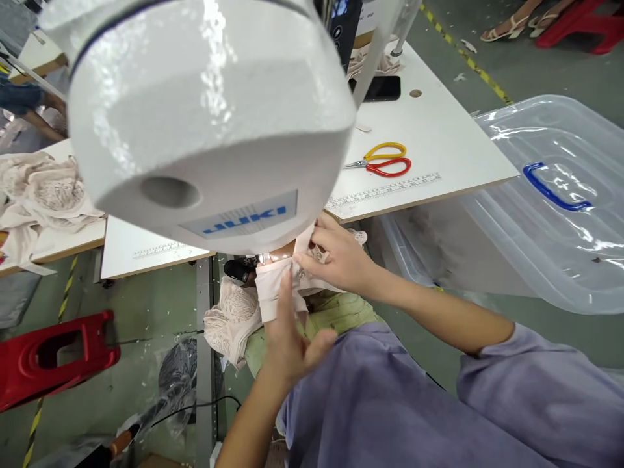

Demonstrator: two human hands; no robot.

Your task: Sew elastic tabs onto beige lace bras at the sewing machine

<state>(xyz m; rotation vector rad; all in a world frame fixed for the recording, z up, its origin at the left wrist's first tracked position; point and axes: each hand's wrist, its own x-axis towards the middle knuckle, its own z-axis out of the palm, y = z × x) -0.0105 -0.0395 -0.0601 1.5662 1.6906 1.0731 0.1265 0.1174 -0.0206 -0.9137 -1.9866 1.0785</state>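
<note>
A pale beige lace bra [275, 286] lies under the white head of a JUKI sewing machine [219, 156]. My right hand [341, 257] is closed on the bra's edge close to the machine, thumb and fingers pinching the fabric. Against the near side of the bra rests my left hand [290, 348], one finger stretched along the cloth and the thumb held apart; its other fingers are partly hidden. A lace cup [234, 315] hangs to the left of that hand. The machine head conceals the needle area.
Yellow-and-red-handled snips [390, 160] and a phone [383, 88] lie on the white table [439, 123]. A clear plastic bin [550, 260] stands at right. More beige garments [43, 195] pile up at left, above a red stool [58, 357]. Another person's arm [43, 123] shows far left.
</note>
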